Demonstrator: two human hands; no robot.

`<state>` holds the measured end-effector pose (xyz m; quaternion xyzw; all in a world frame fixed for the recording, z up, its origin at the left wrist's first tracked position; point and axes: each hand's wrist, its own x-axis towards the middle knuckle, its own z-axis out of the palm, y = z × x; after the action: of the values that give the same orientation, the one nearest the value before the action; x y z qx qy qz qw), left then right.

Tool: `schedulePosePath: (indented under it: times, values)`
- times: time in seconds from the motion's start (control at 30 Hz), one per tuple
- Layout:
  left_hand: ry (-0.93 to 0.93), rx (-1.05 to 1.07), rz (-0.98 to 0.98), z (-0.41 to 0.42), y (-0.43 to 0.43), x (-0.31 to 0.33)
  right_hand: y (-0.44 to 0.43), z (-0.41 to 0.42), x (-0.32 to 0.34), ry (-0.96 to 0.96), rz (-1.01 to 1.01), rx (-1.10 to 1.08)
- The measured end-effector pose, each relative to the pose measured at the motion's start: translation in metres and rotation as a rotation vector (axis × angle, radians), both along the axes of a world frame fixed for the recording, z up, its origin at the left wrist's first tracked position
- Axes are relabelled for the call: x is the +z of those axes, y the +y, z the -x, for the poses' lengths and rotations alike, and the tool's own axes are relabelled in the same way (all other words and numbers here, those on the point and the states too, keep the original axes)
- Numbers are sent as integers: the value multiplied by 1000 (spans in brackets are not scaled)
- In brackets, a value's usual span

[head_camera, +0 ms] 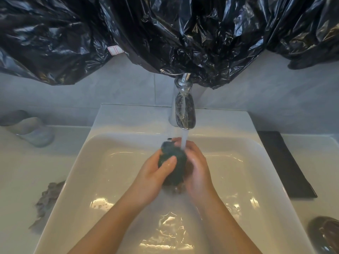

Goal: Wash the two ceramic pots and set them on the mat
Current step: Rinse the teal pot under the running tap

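Second pot [325, 235] sat near right on the counter. Over the sink [77, 171], both hands clasped a dark green pot [171, 158] between them: left hand [156, 173] wrapped its left side, thumb on top; right hand [197, 165] cupped the right. Tap [184, 109] water hit the pot's far end. Mat [282, 162] lay right, far of the second pot.

Black plastic sheeting [165, 33] hangs above the chrome faucet [183, 110] (water running), a grey rag [47, 200] lying left.

The faucet [184, 109] overhangs the sink's [77, 162] back edge; the basin's front half and the black mat [282, 162] on the right rim lie clear.
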<state>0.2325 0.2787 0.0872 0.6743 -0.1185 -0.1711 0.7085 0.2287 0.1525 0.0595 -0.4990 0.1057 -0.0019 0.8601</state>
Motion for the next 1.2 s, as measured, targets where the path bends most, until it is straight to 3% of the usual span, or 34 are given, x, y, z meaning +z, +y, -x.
schedulePosePath:
  times: [0.1, 0.23, 0.3, 0.43, 0.53, 0.63, 0.77, 0.9, 1.0, 1.1, 1.2]
  values:
    - [9, 44, -42, 11, -12, -1, 0, -4, 4, 182, 6, 96]
    - [206, 227, -4, 3, -28, 4, 2, 1, 1, -39, 219, -76]
    - [272, 277, -26, -1, -34, 4, 3, -4, -4, 5, 276, -93]
    - [334, 406, -56, -11, -34, 12, -4, -14, -14, 374, -5, -84]
    - [447, 490, -18, -26, -28, 12, -8, -14, -16, 528, -181, -42]
    - [470, 419, -84, -26, -29, 4, -10, -11, -12, 588, -186, -38]
    - [365, 342, -88, -15, -30, -4, -22, -3, -5, 528, -255, -84]
    - [82, 449, -186, -28, -19, 1, -19, 5, 12, 474, -319, -2]
    - [-136, 361, -447, -34, -14, 0, -13, 4, 15, 500, -295, -36]
    - [-437, 292, -962, -18, -24, -4, -11, 2, 7, 558, -246, -180]
    - [-414, 305, -1074, -17, -35, -9, -3, 1, 4, 594, -145, -278]
